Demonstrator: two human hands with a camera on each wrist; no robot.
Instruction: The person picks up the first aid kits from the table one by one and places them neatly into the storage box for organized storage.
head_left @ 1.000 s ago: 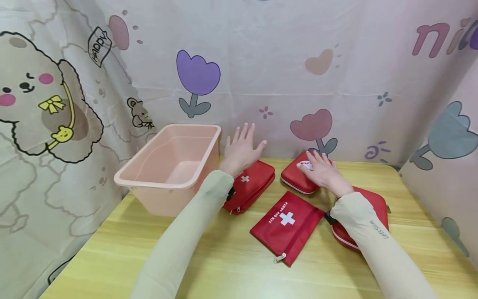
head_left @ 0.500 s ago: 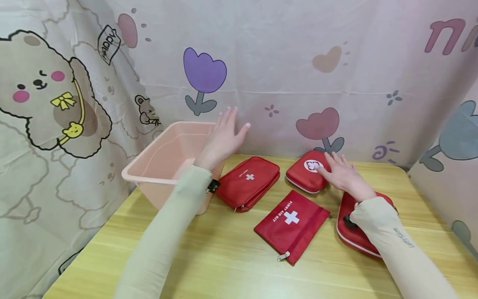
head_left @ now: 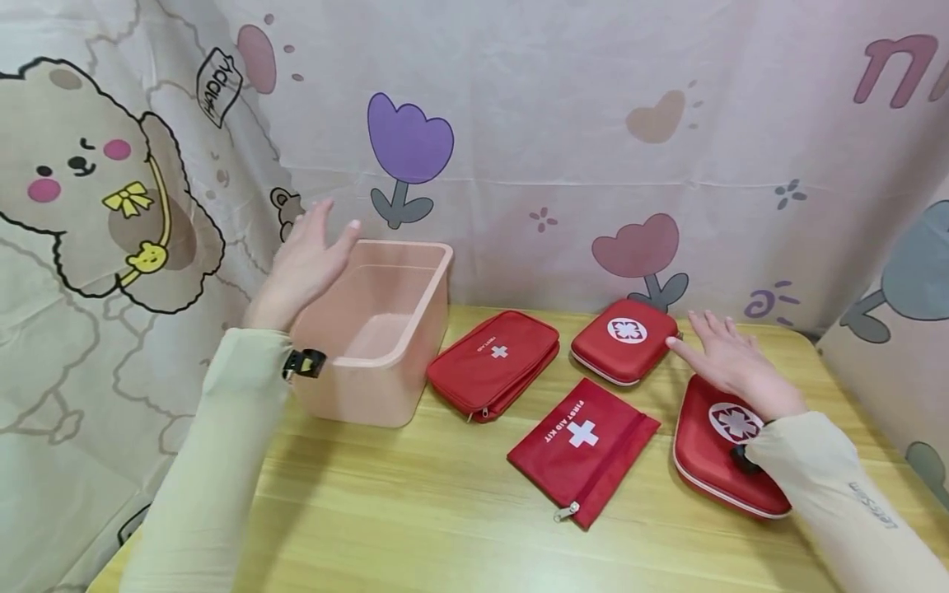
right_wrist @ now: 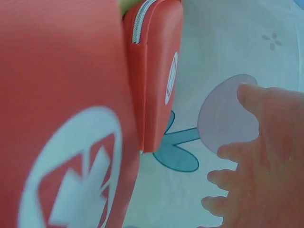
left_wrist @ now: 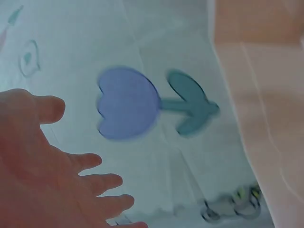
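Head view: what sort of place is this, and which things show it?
Probably a screened-off tabletop workspace: a wood-grain table, cartoon-printed cloth behind it, and a red first-aid pouch on top.

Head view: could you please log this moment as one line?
left hand: empty, by pink bin | right hand: empty, near rightmost red case

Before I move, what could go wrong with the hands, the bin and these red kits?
In the head view, the right hand shows right beside the smaller hard case; it might knock that case aside. The left hand overlaps the left rim of the bin there and could bump it. The zipper pull at the flat pouch's near corner may snag.
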